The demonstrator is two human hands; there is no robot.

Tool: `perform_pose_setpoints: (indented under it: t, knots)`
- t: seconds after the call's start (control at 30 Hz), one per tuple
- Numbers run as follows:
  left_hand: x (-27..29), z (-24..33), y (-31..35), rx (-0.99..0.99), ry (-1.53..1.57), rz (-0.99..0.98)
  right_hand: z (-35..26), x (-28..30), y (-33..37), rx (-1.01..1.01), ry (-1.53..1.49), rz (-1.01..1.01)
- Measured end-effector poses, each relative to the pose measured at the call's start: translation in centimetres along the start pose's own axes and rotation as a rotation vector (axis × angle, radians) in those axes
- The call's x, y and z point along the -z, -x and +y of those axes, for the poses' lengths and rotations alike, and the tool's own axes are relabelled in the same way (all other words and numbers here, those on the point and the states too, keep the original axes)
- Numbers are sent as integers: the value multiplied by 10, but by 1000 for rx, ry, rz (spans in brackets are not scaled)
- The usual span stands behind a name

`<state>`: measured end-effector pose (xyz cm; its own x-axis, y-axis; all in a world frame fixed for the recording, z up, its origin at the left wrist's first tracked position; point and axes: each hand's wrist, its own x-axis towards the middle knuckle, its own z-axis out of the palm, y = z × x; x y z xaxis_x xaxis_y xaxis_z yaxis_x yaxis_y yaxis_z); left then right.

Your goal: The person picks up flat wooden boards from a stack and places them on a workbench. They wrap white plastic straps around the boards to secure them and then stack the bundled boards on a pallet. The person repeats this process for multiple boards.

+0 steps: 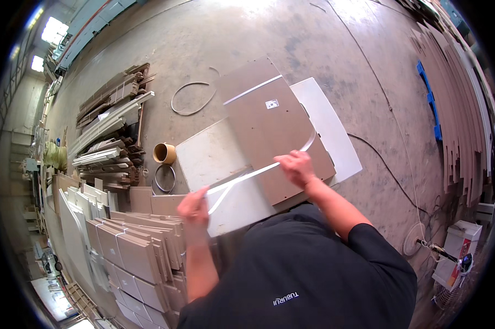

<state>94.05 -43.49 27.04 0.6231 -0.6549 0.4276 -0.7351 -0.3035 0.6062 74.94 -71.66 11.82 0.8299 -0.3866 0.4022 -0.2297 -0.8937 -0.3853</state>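
Note:
Between my two closed hands a white strap (242, 178) is stretched over the near part of a stack of brown panels (275, 123). My left hand (193, 207) grips it left of the stack, and a loose length hangs below that hand. My right hand (295, 166) holds it above the panels, with a free end curling up toward the far right. Another white strap (253, 90) lies across the far end of the panels, near a small white label (272, 103). Under the stack is a white board (209, 153), which shows on both sides.
A loop of white strap (190, 112) lies on the concrete floor beyond the board. A yellow roll core (164, 153) stands to the left, near piled offcuts (113, 126). Strapped panel bundles (132, 247) stand at the lower left. At right are leaning panels (461, 104) and a fan (447, 299).

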Motion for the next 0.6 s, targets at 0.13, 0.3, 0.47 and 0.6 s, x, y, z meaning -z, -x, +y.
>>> perform_pose_setpoints:
  t: [0.13, 0.3, 0.47, 0.6]
  knots:
    - [22, -5, -4, 373, 205, 368, 140, 4, 62, -220, 189, -6]
    - [18, -1, -11, 503, 406, 561, 255, 11, 100, -693, 236, -32]
    - [-7, 17, -27, 424, 476, 382, 299, -5, 78, -1025, -318, 227]
    - [-25, 34, -43, 413, 524, 348, 312, -47, 77, -1052, -426, 187]
